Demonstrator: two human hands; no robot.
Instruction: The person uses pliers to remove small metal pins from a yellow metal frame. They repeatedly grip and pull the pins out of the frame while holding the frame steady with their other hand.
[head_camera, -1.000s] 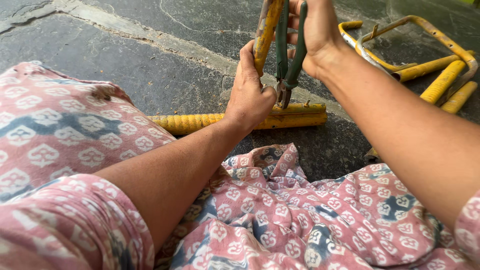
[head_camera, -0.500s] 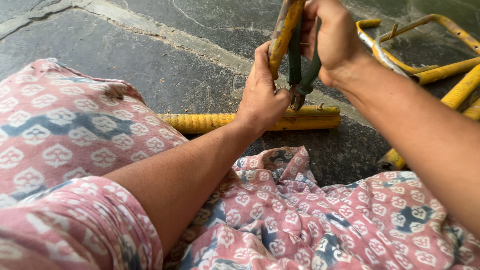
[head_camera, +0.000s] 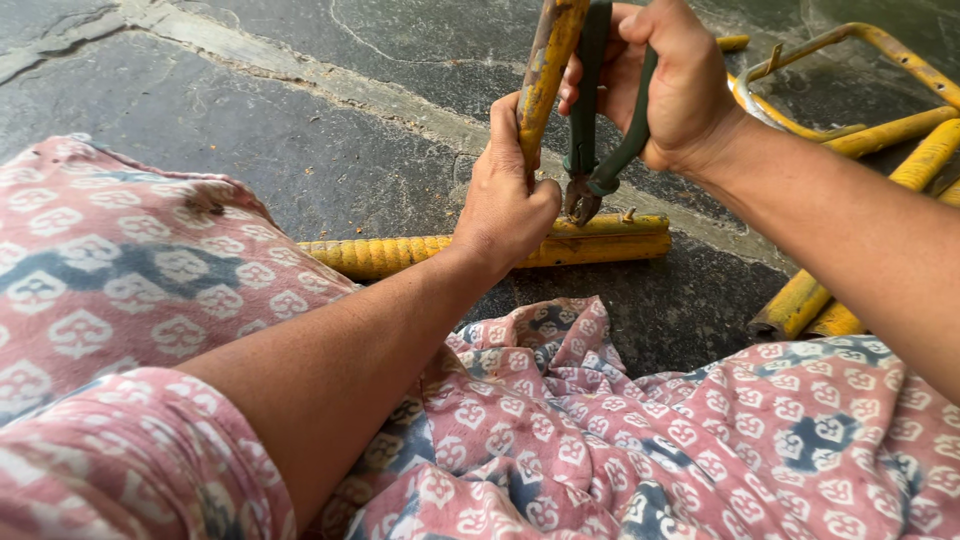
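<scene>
Fingers of the left hand (head_camera: 505, 205) are clamped around a yellow bar (head_camera: 545, 70), which is held nearly upright and runs out of view at the top edge. Fingers of the right hand (head_camera: 665, 85) are closed on the green handles of pliers (head_camera: 600, 130), whose metal nose is pointed down and set just beside the left thumb, at the bar's lower end; whether the nose grips anything cannot be told. Behind the hands, a ribbed yellow rod (head_camera: 400, 252) is laid flat across the dark stone floor (head_camera: 300, 130). Farther right, more yellow tubes (head_camera: 890, 130) and a bent yellow frame (head_camera: 880, 45) are seen on the floor. Pink patterned cloth (head_camera: 100, 270) is spread over the knees below both forearms, filling the lower part of the view.
</scene>
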